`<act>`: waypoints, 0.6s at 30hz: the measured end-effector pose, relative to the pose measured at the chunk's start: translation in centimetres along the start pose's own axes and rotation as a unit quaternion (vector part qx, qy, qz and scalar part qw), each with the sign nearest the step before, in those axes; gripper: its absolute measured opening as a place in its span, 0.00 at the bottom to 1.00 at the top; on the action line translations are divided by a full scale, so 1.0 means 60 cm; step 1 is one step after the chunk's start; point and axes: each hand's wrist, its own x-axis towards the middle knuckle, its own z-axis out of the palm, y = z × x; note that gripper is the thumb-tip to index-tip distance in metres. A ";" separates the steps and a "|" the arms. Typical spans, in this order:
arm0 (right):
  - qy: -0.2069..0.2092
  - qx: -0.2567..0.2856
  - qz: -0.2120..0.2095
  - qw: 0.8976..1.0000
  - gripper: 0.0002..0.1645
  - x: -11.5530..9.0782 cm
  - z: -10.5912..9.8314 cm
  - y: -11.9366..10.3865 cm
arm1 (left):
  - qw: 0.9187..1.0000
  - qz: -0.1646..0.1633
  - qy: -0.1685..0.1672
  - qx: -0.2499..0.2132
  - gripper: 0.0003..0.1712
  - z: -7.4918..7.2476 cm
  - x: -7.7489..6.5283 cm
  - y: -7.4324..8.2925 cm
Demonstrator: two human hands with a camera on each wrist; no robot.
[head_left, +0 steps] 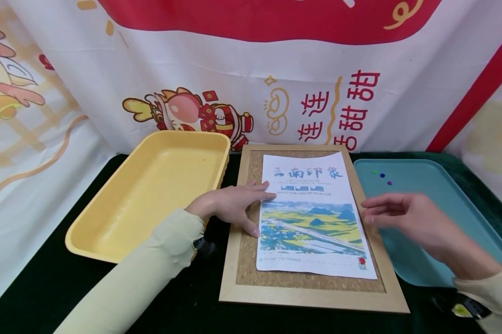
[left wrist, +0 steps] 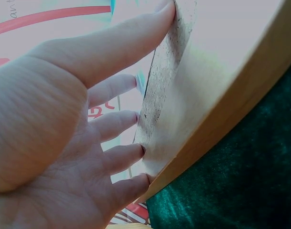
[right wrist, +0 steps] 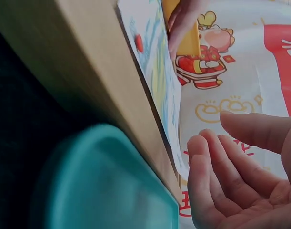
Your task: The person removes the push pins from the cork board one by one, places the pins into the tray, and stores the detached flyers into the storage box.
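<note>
A printed paper sheet (head_left: 311, 222) with a landscape picture and a line of large characters lies on a cork board (head_left: 251, 260) in a light wooden frame (head_left: 317, 300). My left hand (head_left: 238, 204) touches the sheet's left edge, its fingers spread and the thumb at the cork. In the left wrist view those fingers (left wrist: 124, 157) are extended, with nothing gripped. My right hand (head_left: 413, 218) hovers by the frame's right side, over the edge of the blue tray (head_left: 434, 204). Its fingers (right wrist: 226, 167) are loosely bent, holding nothing visible.
Several small coloured pieces, among them a dark blue one (head_left: 382, 175), lie near the blue tray's far left corner. A yellow tray (head_left: 150, 195) stands left of the board. Dark green cloth (head_left: 184, 297) covers the table, and a printed curtain (head_left: 234, 60) hangs behind it.
</note>
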 end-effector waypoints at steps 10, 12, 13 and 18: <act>-0.051 -0.011 0.012 0.999 0.33 -0.023 0.017 0.001 | 1.000 0.004 -0.001 0.002 0.54 0.002 0.001 -0.001; -0.062 -0.019 0.014 0.998 0.31 -0.026 0.019 0.002 | 1.000 0.003 -0.001 0.003 0.54 0.002 0.001 -0.001; -0.067 -0.022 0.014 0.997 0.30 -0.026 0.019 0.003 | 1.000 0.003 -0.001 0.003 0.54 0.002 0.000 -0.001; -0.088 -0.025 0.005 0.996 0.27 -0.030 0.022 0.011 | 1.000 0.002 0.000 0.006 0.55 0.000 0.000 0.000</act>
